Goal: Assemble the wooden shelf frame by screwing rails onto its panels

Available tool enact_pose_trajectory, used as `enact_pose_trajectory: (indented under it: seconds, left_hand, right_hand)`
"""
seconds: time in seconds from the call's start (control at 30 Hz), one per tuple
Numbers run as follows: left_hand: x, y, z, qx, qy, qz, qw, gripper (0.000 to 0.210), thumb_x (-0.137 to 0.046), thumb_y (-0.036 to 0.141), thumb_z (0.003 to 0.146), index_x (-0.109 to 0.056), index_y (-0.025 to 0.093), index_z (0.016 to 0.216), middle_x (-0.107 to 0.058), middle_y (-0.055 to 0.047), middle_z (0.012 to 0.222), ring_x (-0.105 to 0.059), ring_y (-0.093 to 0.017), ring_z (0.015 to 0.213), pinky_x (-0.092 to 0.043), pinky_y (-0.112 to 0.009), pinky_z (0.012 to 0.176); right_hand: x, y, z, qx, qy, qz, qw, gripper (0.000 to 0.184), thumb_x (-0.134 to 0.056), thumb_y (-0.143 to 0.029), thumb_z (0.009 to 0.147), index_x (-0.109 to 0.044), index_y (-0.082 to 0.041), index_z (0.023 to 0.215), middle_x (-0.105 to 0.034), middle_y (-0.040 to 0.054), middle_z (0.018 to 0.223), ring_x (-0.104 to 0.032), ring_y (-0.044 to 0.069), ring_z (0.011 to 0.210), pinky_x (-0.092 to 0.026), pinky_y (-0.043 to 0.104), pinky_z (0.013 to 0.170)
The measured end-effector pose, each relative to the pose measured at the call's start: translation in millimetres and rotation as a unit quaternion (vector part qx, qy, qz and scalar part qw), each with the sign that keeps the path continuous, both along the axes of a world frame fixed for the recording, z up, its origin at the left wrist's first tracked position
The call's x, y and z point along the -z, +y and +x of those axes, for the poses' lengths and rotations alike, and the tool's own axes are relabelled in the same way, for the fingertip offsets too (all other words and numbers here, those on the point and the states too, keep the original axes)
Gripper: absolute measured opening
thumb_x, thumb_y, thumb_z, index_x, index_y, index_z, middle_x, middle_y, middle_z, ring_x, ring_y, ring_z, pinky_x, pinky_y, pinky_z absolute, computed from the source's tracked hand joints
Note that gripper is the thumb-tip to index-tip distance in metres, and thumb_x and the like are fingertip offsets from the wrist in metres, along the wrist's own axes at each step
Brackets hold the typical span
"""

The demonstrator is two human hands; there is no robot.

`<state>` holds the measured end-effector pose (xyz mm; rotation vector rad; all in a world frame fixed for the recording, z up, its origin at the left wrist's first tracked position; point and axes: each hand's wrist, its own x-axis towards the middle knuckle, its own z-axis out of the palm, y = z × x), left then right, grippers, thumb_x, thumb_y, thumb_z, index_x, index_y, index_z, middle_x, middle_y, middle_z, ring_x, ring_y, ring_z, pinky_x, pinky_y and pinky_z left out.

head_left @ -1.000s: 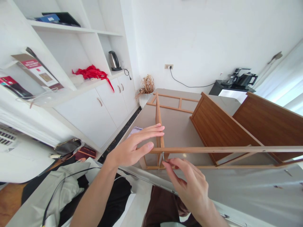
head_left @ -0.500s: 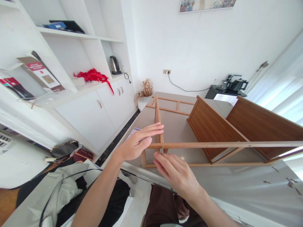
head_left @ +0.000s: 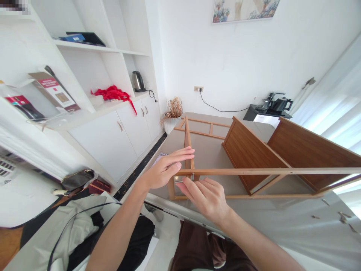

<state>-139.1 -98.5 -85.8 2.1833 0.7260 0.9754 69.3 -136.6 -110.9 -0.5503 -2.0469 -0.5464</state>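
My right hand [head_left: 207, 197] pinches a hex key [head_left: 179, 182] at the wooden frame [head_left: 239, 171], near the front edge of the table [head_left: 208, 152]; tilting could slip it. My left hand [head_left: 162, 171], straight-fingered, grips nothing, so the frame might shift.

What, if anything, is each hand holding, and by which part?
Right hand: a thin metal tool, pinched near its protruding end. Left hand: nothing gripped; it lies open on a wooden rail.

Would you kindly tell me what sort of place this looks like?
Probably a living room or small office, judging by the white shelving unit, the kettle on it and the picture on the far wall.
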Motion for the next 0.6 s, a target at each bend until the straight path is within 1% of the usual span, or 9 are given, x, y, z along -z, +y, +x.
enact_pose_trajectory:
  seconds: [0.17,0.27,0.37,0.43,0.47,0.53,0.6]
  left_hand:
    - [-0.1,-0.2,0.2,0.001,-0.006,-0.004,1.0,0.043,-0.04,0.032,0.105,-0.056,0.028,0.145,-0.045,-0.003,0.159,-0.029,-0.025,0.154,-0.022,-0.048,0.129]
    - [0.5,0.1,0.4,0.004,-0.006,-0.002,1.0,0.043,-0.041,0.033,0.105,-0.055,0.028,0.146,-0.045,-0.003,0.159,-0.029,-0.025,0.153,-0.022,-0.047,0.129]
    - [0.9,0.5,0.9,0.0,-0.009,-0.002,1.0,0.044,-0.042,0.032,0.105,-0.054,0.028,0.146,-0.046,-0.003,0.158,-0.03,-0.024,0.153,-0.022,-0.045,0.129]
    - [1.3,0.7,1.1,0.001,-0.011,-0.002,1.0,0.044,-0.042,0.033,0.105,-0.053,0.028,0.147,-0.046,-0.003,0.158,-0.03,-0.023,0.153,-0.023,-0.045,0.129]
    - [1.6,0.7,1.2,0.003,-0.011,-0.003,1.0,0.044,-0.042,0.033,0.105,-0.053,0.029,0.147,-0.046,-0.003,0.158,-0.03,-0.023,0.153,-0.023,-0.046,0.129]
    - [2.0,0.8,1.1,0.008,-0.014,-0.005,1.0,0.043,-0.042,0.033,0.105,-0.053,0.029,0.147,-0.047,-0.003,0.158,-0.03,-0.024,0.153,-0.023,-0.047,0.129]
    - [2.0,0.6,0.8,0.009,-0.015,-0.003,1.0,0.043,-0.041,0.033,0.105,-0.054,0.03,0.146,-0.047,-0.003,0.157,-0.029,-0.024,0.153,-0.022,-0.048,0.129]
  right_hand:
    - [-14.1,-1.8,-3.1,0.028,0.012,0.025,0.999,0.012,-0.072,-0.024,0.092,-0.068,-0.013,0.094,-0.046,-0.0086,0.05,-0.038,0.007,0.045,-0.026,0.03,0.049]
    - [-26.8,-0.7,-3.2,0.052,0.027,0.014,0.998,0.012,-0.071,-0.026,0.093,-0.067,-0.017,0.087,-0.048,-0.0074,0.052,-0.042,0.008,0.048,-0.031,0.029,0.052]
    - [-37.0,2.2,-0.1,0.072,0.053,-0.017,0.996,0.011,-0.07,-0.025,0.092,-0.067,-0.018,0.084,-0.053,-0.0057,0.058,-0.047,0.008,0.051,-0.037,0.026,0.055]
    - [-39.9,3.7,4.3,0.069,0.069,-0.046,0.994,0.004,-0.068,-0.022,0.092,-0.068,-0.018,0.091,-0.056,-0.0054,0.063,-0.048,0.006,0.052,-0.039,0.023,0.055]
    - [-40.0,4.0,7.2,0.064,0.079,-0.064,0.993,0.003,-0.067,-0.02,0.093,-0.068,-0.018,0.095,-0.057,-0.0055,0.064,-0.049,0.006,0.052,-0.04,0.022,0.055]
    - [-38.1,3.6,14.0,0.052,0.095,-0.103,0.989,0.009,-0.063,-0.016,0.095,-0.068,-0.019,0.103,-0.058,-0.0056,0.066,-0.05,0.005,0.053,-0.042,0.019,0.055]
    - [-34.5,2.3,21.6,0.024,0.102,-0.14,0.985,0.009,-0.061,-0.016,0.097,-0.067,-0.02,0.104,-0.061,-0.0046,0.07,-0.053,0.006,0.055,-0.045,0.018,0.057]
